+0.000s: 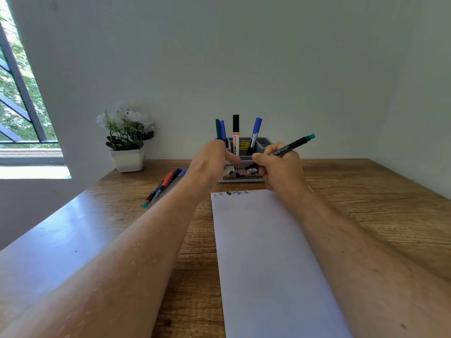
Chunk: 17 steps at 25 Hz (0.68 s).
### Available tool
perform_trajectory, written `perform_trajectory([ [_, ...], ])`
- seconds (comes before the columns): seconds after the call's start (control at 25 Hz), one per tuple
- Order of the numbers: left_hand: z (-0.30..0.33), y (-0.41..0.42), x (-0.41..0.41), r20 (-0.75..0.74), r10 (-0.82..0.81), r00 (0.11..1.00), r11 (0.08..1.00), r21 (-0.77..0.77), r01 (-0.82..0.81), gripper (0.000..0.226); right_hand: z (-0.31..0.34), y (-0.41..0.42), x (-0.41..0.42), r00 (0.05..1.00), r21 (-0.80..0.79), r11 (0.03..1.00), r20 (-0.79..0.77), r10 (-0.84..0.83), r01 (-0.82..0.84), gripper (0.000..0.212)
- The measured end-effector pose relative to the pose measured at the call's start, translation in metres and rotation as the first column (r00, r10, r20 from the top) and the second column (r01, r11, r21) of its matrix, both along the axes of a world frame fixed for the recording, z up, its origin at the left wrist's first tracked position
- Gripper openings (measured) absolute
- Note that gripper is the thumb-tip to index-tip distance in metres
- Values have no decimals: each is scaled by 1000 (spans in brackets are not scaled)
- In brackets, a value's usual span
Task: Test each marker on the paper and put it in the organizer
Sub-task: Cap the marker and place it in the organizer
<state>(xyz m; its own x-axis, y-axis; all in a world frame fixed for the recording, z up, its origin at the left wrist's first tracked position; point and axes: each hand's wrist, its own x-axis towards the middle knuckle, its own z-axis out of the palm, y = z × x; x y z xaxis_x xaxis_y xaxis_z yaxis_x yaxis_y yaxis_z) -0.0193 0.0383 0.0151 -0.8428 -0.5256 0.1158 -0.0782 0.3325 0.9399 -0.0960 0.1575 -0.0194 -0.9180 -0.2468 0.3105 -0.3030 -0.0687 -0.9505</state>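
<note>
My right hand (280, 167) grips a black marker with a green end (292, 145), held slanted above the far edge of the white paper (268, 252). My left hand (210, 162) is raised beside it, and its thumb and curled fingers pinch the marker's dark lower end, which looks like the cap. Both hands hover in front of the grey organizer (264, 142), where several markers stand upright: a green, two blue and a black-capped white one (235, 135). Small test marks run along the paper's far edge (234, 192). Three markers (162, 186) lie on the table to the left.
A white pot of white flowers (127, 142) stands at the back left of the wooden table (366, 191). A window with bars (22, 106) is at the far left. A white wall rises right behind the organizer.
</note>
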Motion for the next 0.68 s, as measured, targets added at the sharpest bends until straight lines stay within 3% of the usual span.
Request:
perform_trajectory([
  [0.32, -6, -8, 8, -168, 94, 981, 913, 407, -17, 43, 4, 3, 3, 968, -240, 948, 88, 234, -207, 7],
  [0.44, -4, -10, 7, -269, 165, 949, 844, 536, 5, 38, 3, 3, 3, 937, -315, 909, 126, 327, -275, 27],
  [0.68, -7, -11, 4, -299, 201, 933, 827, 562, 1, 27, 2, 0, 3, 914, -371, 873, 128, 385, -316, 34],
])
